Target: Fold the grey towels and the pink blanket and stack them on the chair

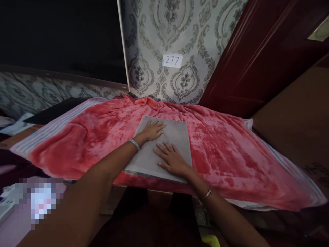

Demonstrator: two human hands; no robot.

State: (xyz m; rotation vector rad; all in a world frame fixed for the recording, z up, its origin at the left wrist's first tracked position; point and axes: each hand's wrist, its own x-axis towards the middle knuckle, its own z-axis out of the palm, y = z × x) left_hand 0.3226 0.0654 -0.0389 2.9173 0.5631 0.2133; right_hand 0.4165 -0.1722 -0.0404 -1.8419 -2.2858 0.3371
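A flat grey rectangular sheet, cloth or a thin bag by its look (177, 132), lies on a red plush blanket (221, 147). My left hand (153, 130) rests palm down on its upper left part, fingers outstretched. Lower and to the right, my right hand (172, 159) is pressed flat on the same sheet with its fingers spread. Neither hand grips anything. The sheet's near edge lies close to the front edge of the blanket-covered surface. What the sheet is made of, I cannot tell.
Behind the blanket rises a patterned wall with a paper label (172, 60) reading 277. A large dark screen (61, 37) stands at back left, a dark red door (231, 55) at back right. A brown cardboard panel (295, 113) borders the right side. Papers (19, 125) lie far left.
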